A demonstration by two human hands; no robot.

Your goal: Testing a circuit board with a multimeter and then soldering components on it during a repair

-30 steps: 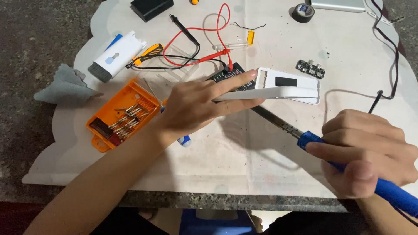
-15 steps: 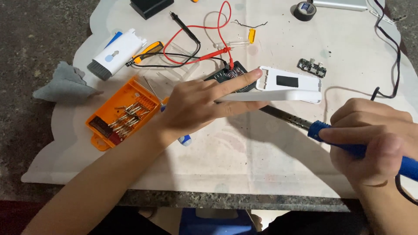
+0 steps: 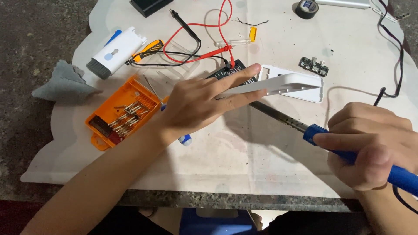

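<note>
Left hand (image 3: 198, 104) sits in the middle of the white work mat (image 3: 244, 165), fingers stretched and pinched around the near end of a long white plastic casing (image 3: 278, 83), which is lifted and tilted over the mat, its far end reaching right. Beneath the fingertips lies a black circuit board (image 3: 230, 72), partly hidden. Over on the right, near edge, the right hand (image 3: 370, 143) is wrapped tight around the blue handle of a soldering iron (image 3: 305, 126), fingers curled closed on it, and the dark metal shaft runs up and left until its tip goes under the casing, out of sight. Left of the holding hand, an open orange plastic case of screwdriver bits (image 3: 119, 115) rests on the mat. Farther left, a crumpled grey cloth (image 3: 63, 82) lies half off the mat. Far side: red and black probe leads (image 3: 204, 48) looping, a white cleaning brush tool (image 3: 115, 52), and a small green-black circuit module (image 3: 313, 66) far right of the casing.
</note>
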